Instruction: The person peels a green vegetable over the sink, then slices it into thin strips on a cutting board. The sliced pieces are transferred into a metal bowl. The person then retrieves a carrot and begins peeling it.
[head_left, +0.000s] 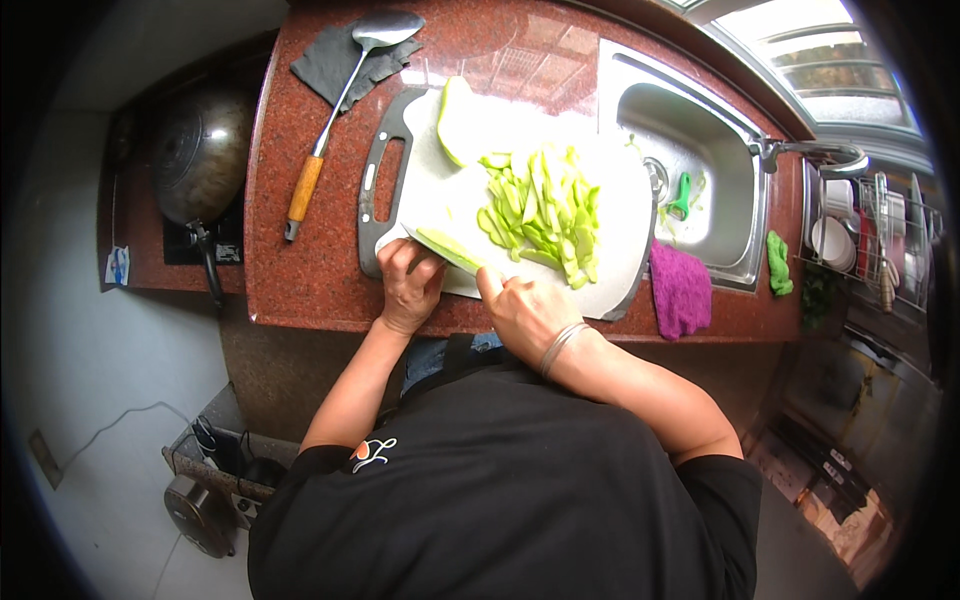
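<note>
My right hand (529, 311) grips a kitchen knife (454, 257) near the front edge of the white cutting board (465, 206). The blade slants up and left, with pale green vegetable along it. Close behind the blade, the curled fingers of my left hand (409, 289) meet its far end; whatever they may hold is hidden. A heap of light green vegetable strips (544, 210) covers the board's right half. At the back left of the board lies a larger green-skinned gourd piece (454, 124), partly washed out by glare.
A wood-handled wok spatula (322, 142) rests on a dark cloth (322, 64) at left, beyond which sits a wok (199, 157). To the right, a steel sink (709, 232) holds a green peeler (681, 196). A purple cloth (681, 292) hangs over the counter edge.
</note>
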